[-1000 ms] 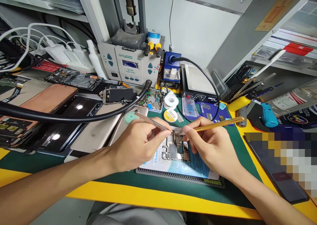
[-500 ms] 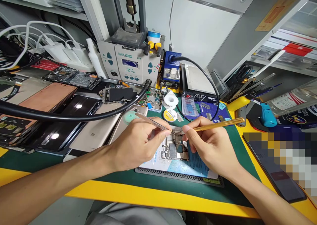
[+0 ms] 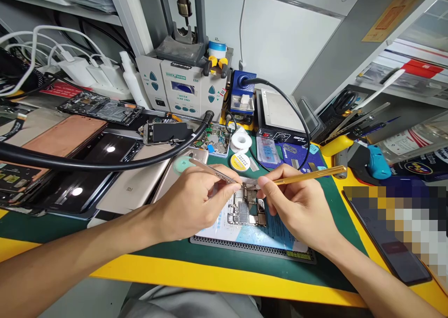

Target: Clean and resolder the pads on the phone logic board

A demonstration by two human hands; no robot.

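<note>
My left hand (image 3: 196,203) is closed around silver metal tweezers (image 3: 213,170), whose tips point at the top edge of a phone circuit board (image 3: 244,213). My right hand (image 3: 297,208) pinches a slim gold-handled tool (image 3: 311,174); its working end, near the tweezer tips, is too small and covered to make out. The board lies flat on a light-blue and white sheet over a grey perforated mat (image 3: 250,250). Both hands hover over the board's upper part and hide some of it.
Behind my hands stand a hot-air station (image 3: 185,89), a soldering iron holder (image 3: 241,87) and a heating plate (image 3: 280,112). A thick black hose (image 3: 150,161) arcs over phones (image 3: 131,182) on the left. A solder spool (image 3: 241,140) and a round tin (image 3: 240,162) sit beyond the board.
</note>
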